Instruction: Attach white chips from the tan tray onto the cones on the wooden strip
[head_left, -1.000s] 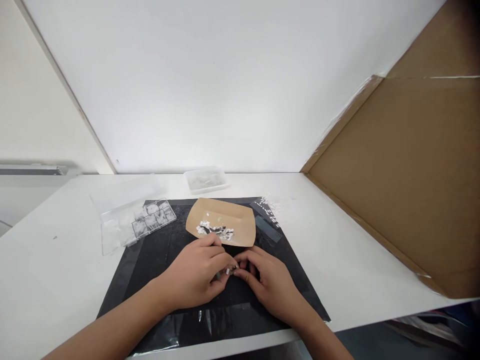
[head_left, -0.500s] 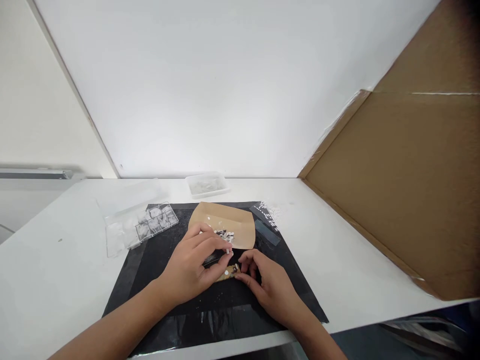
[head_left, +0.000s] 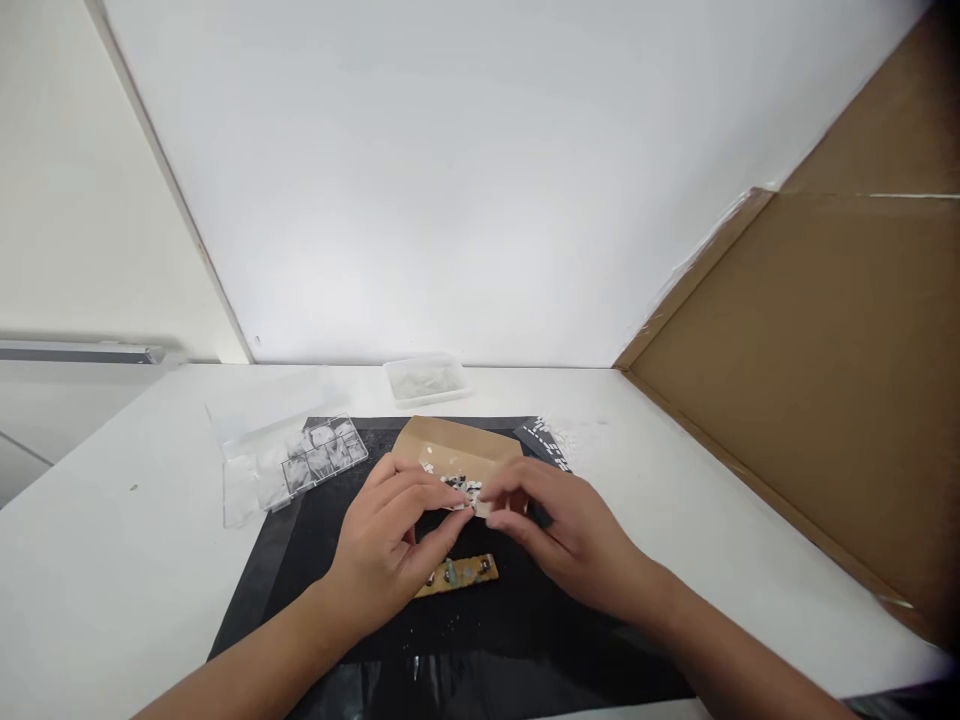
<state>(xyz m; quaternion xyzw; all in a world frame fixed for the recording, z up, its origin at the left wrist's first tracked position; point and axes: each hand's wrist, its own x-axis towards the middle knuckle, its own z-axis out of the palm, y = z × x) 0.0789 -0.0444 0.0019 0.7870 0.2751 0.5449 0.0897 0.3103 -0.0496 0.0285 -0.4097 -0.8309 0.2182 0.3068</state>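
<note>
My left hand (head_left: 394, 525) is closed in a pinch, and a small white piece (head_left: 461, 504) shows at its fingertips. Close to it on the right is my right hand (head_left: 559, 520), thumb and forefinger apart with no object visible between them. A kraft-paper tray (head_left: 469, 440) lies just beyond both hands, with small white and dark pieces (head_left: 455, 483) in it. Below the hands, a yellowish-brown strip (head_left: 469, 572) with several small shiny parts rests on the black mat (head_left: 525, 650). My left thumb hides its left end.
A clear divided case (head_left: 322, 455) holding several small bags lies at the mat's left edge. Behind the mat stands a white plastic tub (head_left: 426, 382). Loose white bits (head_left: 559, 435) lie at the back right, near a cardboard panel (head_left: 810, 400).
My right hand has let go of the yellowish-brown strip and risen toward my left fingertips. The strip now lies untouched by the right hand. The whole view has shifted slightly.
</note>
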